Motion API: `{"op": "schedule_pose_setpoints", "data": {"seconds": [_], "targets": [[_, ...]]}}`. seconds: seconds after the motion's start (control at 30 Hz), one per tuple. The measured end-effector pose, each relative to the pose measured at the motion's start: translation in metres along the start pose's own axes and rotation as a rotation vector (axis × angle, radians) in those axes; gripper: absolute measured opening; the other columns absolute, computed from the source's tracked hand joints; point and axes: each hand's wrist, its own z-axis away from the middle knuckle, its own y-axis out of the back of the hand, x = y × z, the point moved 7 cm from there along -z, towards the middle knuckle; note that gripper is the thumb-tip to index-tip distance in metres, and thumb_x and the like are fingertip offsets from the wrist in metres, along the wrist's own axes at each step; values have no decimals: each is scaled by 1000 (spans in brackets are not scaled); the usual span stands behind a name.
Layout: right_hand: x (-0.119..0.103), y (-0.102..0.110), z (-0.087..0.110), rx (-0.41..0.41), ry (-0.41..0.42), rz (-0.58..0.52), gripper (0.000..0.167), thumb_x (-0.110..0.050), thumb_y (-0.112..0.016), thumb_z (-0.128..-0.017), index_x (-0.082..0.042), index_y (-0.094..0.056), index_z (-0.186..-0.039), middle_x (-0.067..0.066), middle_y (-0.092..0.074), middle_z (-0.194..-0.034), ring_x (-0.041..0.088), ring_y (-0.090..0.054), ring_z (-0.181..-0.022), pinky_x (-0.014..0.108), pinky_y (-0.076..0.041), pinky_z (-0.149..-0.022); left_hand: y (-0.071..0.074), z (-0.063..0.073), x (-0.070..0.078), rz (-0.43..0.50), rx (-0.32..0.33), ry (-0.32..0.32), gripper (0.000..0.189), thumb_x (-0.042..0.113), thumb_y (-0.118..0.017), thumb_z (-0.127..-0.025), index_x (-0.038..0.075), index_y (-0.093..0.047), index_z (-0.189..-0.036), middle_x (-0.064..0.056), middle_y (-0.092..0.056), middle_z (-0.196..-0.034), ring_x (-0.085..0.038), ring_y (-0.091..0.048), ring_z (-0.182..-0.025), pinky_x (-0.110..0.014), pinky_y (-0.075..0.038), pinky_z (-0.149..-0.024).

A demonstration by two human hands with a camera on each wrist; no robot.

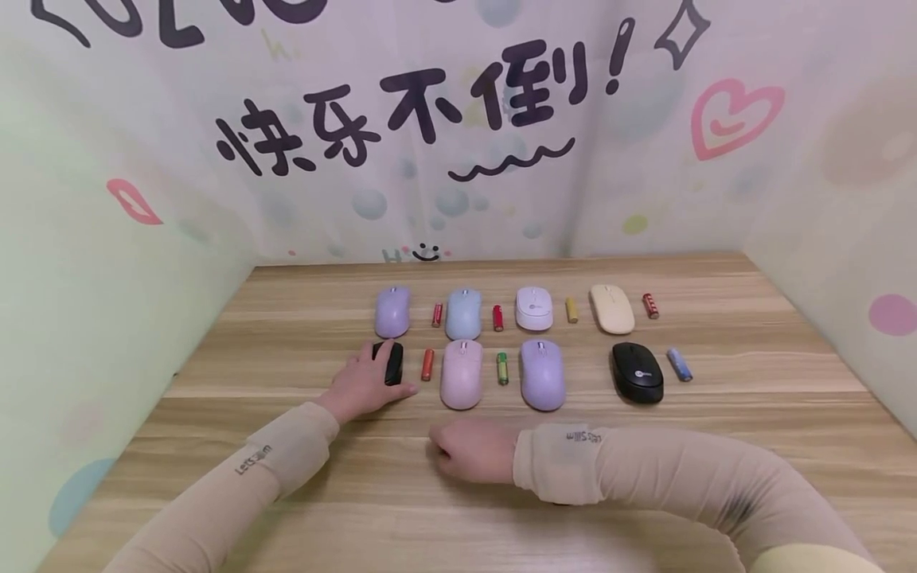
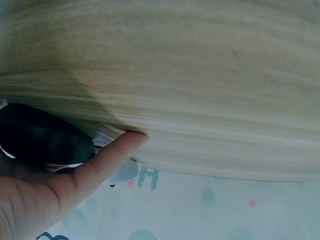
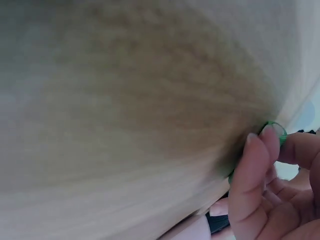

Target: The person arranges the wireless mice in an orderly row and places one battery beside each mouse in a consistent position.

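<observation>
At the left end of the front row, my left hand (image 1: pixel 368 382) rests its fingers over a black mouse (image 1: pixel 394 366). Its thumb (image 2: pixel 107 160) stretches out straight beside the mouse, the tip close to the wood, while the other fingers are hidden in the left wrist view. My right hand (image 1: pixel 476 450) hovers low over the front of the table, below the pink mouse (image 1: pixel 462 376). In the right wrist view its curled fingers (image 3: pixel 250 185) pinch a small green battery (image 3: pixel 283 137), mostly covered by the fingertips and hidden in the head view.
Other mice stand in two rows: purple (image 1: pixel 392 312), blue (image 1: pixel 464 313), white (image 1: pixel 534 309) and cream (image 1: pixel 612 309) behind, purple (image 1: pixel 542 376) and black (image 1: pixel 637 372) in front. Several batteries lie between them, including a red one (image 1: pixel 427 364) and a blue one (image 1: pixel 680 364). A printed curtain hangs behind.
</observation>
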Motion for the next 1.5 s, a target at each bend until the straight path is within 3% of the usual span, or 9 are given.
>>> {"op": "schedule_pose_setpoints", "data": {"seconds": [0.07,0.23,0.33,0.47,0.63,0.8,1.0,1.27,1.5], "targets": [[5,1,1,-18,-63,-67,2,-14,-59,-84,-13,-58,-85,-8,-48,-64,5,-42,-55,19,-38,-51,1,0,0,-2,3,0,92,59,-60,-78,7,-22,-144,-29,-26,-140,-47,-40,-115,-55,-40,-88],[12,4,3,-23,-154,-111,28,-14,-64,-80,-5,-60,-106,-6,-52,-66,7,-45,-56,20,-40,-53,1,0,0,-8,1,5,91,59,-60,-78,8,-23,-144,-29,-26,-140,-47,-40,-114,-55,-41,-86],[14,4,4,-29,-171,-133,29,-13,-65,-78,-5,-60,-105,-6,-49,-62,6,-44,-53,20,-38,-50,1,-1,1,-8,1,10,92,59,-60,-78,8,-22,-144,-28,-26,-140,-46,-41,-114,-55,-42,-86],[19,8,7,-60,-206,-287,29,-9,-62,-79,-4,-57,-107,-6,-41,-56,6,-41,-46,20,-36,-45,2,0,2,-5,8,8,92,59,-60,-77,9,-22,-144,-28,-27,-140,-46,-41,-115,-55,-41,-88],[36,36,19,-4,-252,-379,30,-8,-58,-81,-4,-55,-111,-3,-43,-63,10,-42,-54,24,-37,-51,2,1,4,-5,8,5,91,58,-61,-77,9,-23,-144,-28,-27,-140,-45,-41,-115,-55,-41,-88],[82,76,38,79,-357,-357,38,-7,-57,-81,-2,-51,-118,5,-57,-77,14,-51,-60,25,-43,-53,4,2,5,-8,13,-1,91,57,-61,-78,8,-23,-144,-29,-28,-139,-46,-41,-115,-55,-41,-87],[151,105,70,116,-512,-296,44,-10,-53,-83,4,-44,-124,8,-60,-74,14,-49,-49,22,-41,-43,5,2,4,-10,12,2,90,56,-61,-78,7,-23,-144,-29,-27,-139,-47,-40,-115,-56,-41,-87],[190,75,79,-14,-605,-277,38,-7,-51,-87,9,-42,-120,13,-56,-80,13,-51,-45,25,-46,-43,3,3,1,-18,5,2,90,57,-61,-78,7,-24,-144,-29,-27,-139,-46,-41,-114,-55,-41,-86],[185,60,72,-26,-572,-185,8,1,-51,-79,5,-51,-86,13,-55,-66,13,-51,-39,24,-44,-36,2,4,2,-16,8,-4,89,57,-60,-78,8,-24,-144,-29,-29,-138,-46,-42,-113,-55,-41,-86]]}}
